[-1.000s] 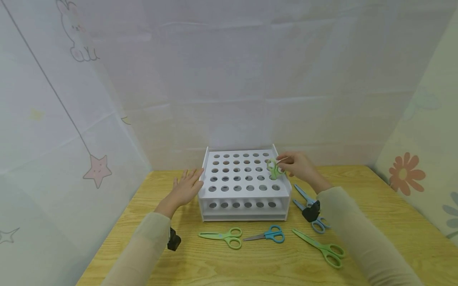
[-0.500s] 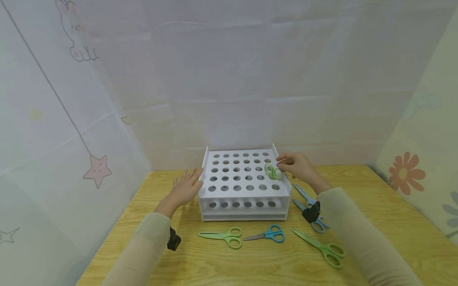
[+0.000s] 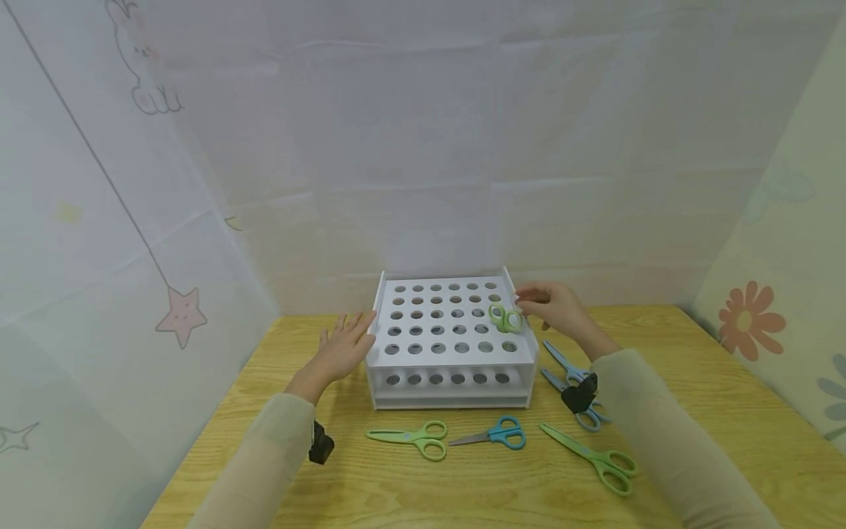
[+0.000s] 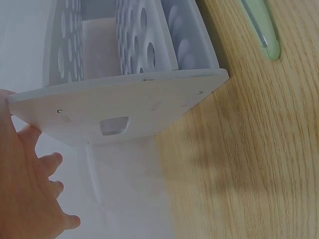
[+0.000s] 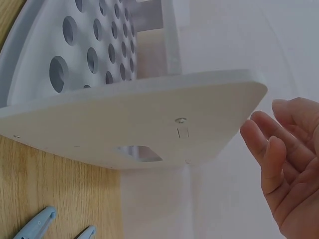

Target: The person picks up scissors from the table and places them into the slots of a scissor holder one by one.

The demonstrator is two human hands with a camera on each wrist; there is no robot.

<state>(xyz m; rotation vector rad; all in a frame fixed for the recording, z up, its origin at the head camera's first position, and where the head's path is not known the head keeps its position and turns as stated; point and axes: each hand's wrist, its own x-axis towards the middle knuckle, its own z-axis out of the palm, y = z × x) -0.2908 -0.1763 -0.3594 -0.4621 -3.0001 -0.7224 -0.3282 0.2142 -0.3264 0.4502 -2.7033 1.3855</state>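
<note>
A white rack (image 3: 439, 355) with rows of round holes stands on the table. Small green-handled scissors (image 3: 505, 324) sit handles-up in a hole near its right side, blades hidden below the top panel. Beside them, at the rack's right edge, is my right hand (image 3: 558, 308), with loosely bent fingers and nothing between them. The right wrist view shows those fingers (image 5: 269, 164) just off the side panel. My left hand (image 3: 341, 347) rests against the rack's left side with its fingers spread; the left wrist view has it at the panel's (image 4: 99, 112) upper corner.
In front of the rack lie green scissors (image 3: 418, 436), blue-handled scissors (image 3: 497, 434) and, farther right, another green pair (image 3: 598, 457). Light blue scissors (image 3: 560, 357) lie right of the rack, partly under the right wrist camera (image 3: 579, 394). A pale cloth wall stands behind.
The green-handled scissors have sunk lower into their hole. My right hand has let go of them and drawn slightly right. My left hand has stayed put.
</note>
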